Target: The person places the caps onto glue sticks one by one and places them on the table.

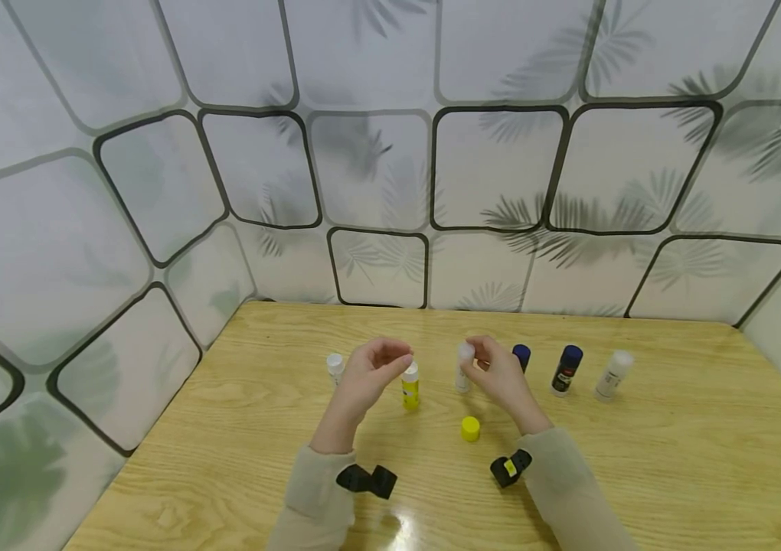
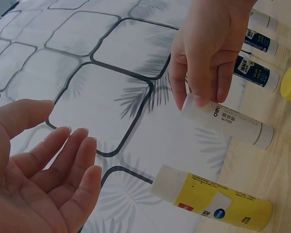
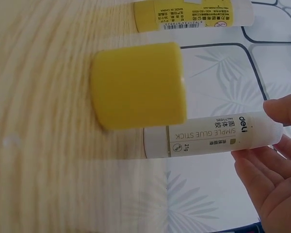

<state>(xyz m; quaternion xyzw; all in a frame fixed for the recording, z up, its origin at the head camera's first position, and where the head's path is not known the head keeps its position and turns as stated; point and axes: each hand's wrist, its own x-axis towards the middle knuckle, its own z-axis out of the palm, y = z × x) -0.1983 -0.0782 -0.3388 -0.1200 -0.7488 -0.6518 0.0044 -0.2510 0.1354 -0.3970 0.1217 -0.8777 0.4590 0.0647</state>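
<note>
My right hand [image 1: 501, 375] pinches the top of an upright white glue stick [image 1: 462, 375] between thumb and fingers. In the right wrist view, that glue stick [image 3: 208, 137] has its base on the wooden table. My left hand [image 1: 370, 375] is held with fingers loosely bent, nothing in its grasp, just left of a yellow glue stick [image 1: 410, 389]. The yellow one stands upright with a white top, seen also in the left wrist view [image 2: 223, 201]. A loose yellow cap [image 1: 470, 429] stands on the table in front of the two sticks.
Another white glue stick [image 1: 334, 367] stands at the left, partly behind my left hand. To the right stand a dark blue glue stick [image 1: 521, 355] partly hidden by my right hand, a second dark blue one [image 1: 566, 370] and a white one [image 1: 614, 375]. A patterned curtain [image 1: 377, 268] borders the table.
</note>
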